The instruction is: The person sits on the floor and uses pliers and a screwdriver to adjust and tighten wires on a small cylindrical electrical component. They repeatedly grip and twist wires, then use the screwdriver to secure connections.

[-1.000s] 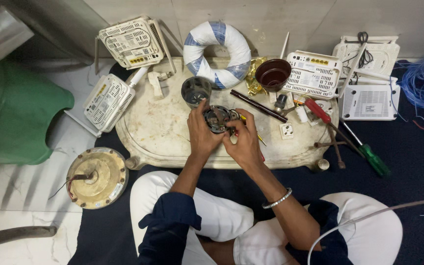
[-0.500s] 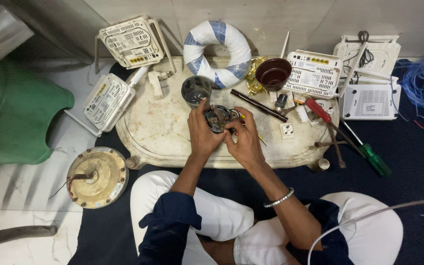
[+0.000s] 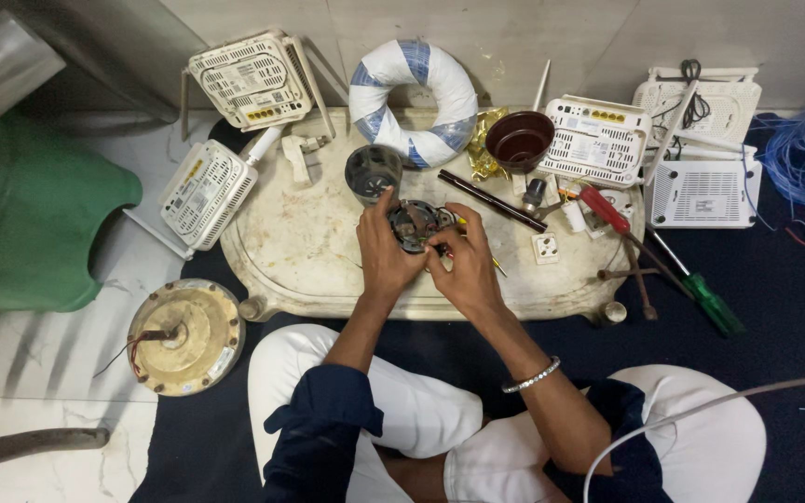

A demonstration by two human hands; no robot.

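Centre of the frame: left hand [image 3: 386, 251] and right hand [image 3: 463, 270] meeting over a small round dark motor part [image 3: 414, 224], both grips closed on it, left fingers curled round its left edge, right fingertips pinching its lower right rim. Held just above the low cream desk [image 3: 309, 251], slightly above frame centre. Just above the left hand, standing on the desk, a dark grey cup-shaped housing [image 3: 371, 171]. Further up, leaning at the desk's top edge, a white-and-blue taped ring [image 3: 412, 101]. Right of that, a dark brown bowl [image 3: 518, 141], and below it a thin dark rod [image 3: 491, 199] lying slantwise. Far right of the desk, a red-handled tool [image 3: 604, 208]; off the edge on dark floor, a green-handled screwdriver [image 3: 712, 304]. White routers [image 3: 250, 78] scattered along the top of the frame. Lower left on the floor, a round cream motor cover [image 3: 185, 336]. Silver bracelet [image 3: 530, 376] on the right wrist.
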